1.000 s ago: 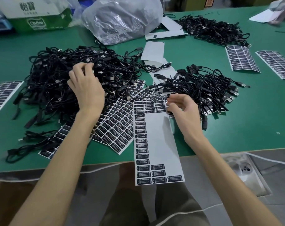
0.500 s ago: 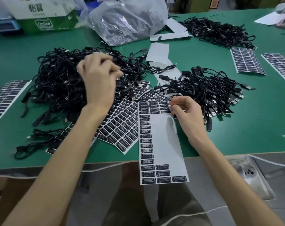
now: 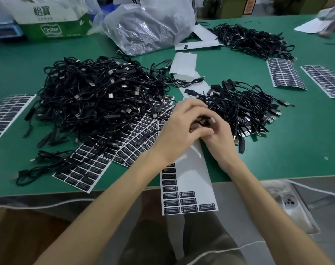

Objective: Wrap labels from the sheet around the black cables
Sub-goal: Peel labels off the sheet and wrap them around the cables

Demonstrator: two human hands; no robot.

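Both hands meet above the top of the long white label sheet [image 3: 189,180], which hangs over the table's front edge with black labels left in its left column and bottom rows. My left hand [image 3: 182,129] grips a black cable [image 3: 202,119] taken from the large cable pile [image 3: 97,104] on the left. My right hand [image 3: 219,138] pinches a label against that cable; my fingers hide most of the label. A smaller cable pile [image 3: 243,108] lies just right of my hands.
Full label sheets [image 3: 97,161] fan out under the big pile, with more label sheets [image 3: 285,75] at the right and far left. A clear plastic bag [image 3: 149,25], a green carton [image 3: 53,22] and a third cable pile [image 3: 252,41] lie at the back. The green table's front edge [image 3: 48,192] is near me.
My left hand lifted a cable off the big pile and carried it right to my right hand, which came up off the sheet's top rows with a label.
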